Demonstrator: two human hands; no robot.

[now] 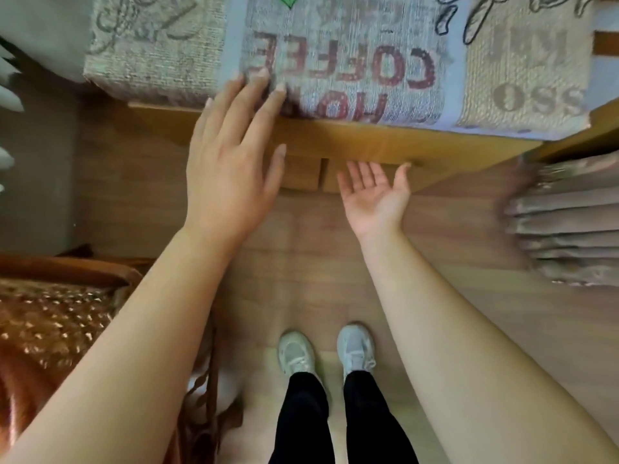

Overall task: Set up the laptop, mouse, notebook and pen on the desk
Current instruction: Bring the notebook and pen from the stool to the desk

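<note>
A wooden desk (368, 139) runs across the top of the head view, covered by a printed cloth (351, 61) with coffee lettering. My left hand (231, 162) lies palm down with spread fingers, its fingertips on the cloth at the desk's front edge. My right hand (375, 192) is palm up and empty, just below the desk's front edge by a drawer front (335, 182). No laptop, mouse, notebook or pen shows in view.
I stand on a wooden floor (301, 262) in pale shoes (296, 354). A brown patterned cushion or seat (50, 316) is at lower left. Folded brownish fabric (569, 222) hangs at right. A grey surface (37, 195) lies at left.
</note>
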